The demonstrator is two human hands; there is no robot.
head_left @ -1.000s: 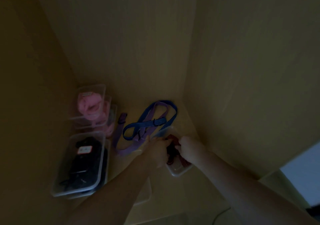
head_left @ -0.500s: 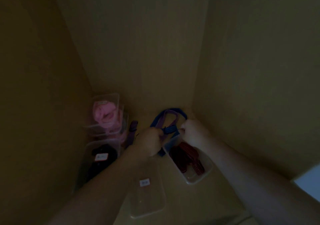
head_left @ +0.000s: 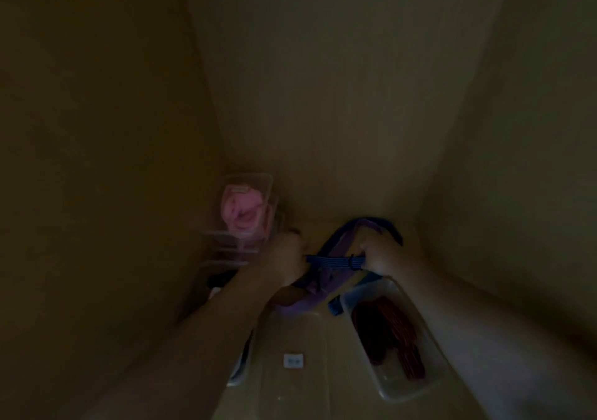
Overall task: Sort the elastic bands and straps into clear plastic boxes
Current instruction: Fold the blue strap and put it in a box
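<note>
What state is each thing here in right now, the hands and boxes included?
left hand: grips one end of the blue band
right hand: grips the blue band on the other side
blue band: taut between the hands
purple strap: loose, bunched under the blue band
box of red bands: open, no lid
clear lid: lying flat, label up
box of pink bands: looks closed, top of a stack

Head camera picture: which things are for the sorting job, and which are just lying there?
For the job:
blue strap, gripped by left hand and right hand; purple strap; open box with red bands; clear lid.

Just there:
box of pink bands, already filled; cupboard wall.
</note>
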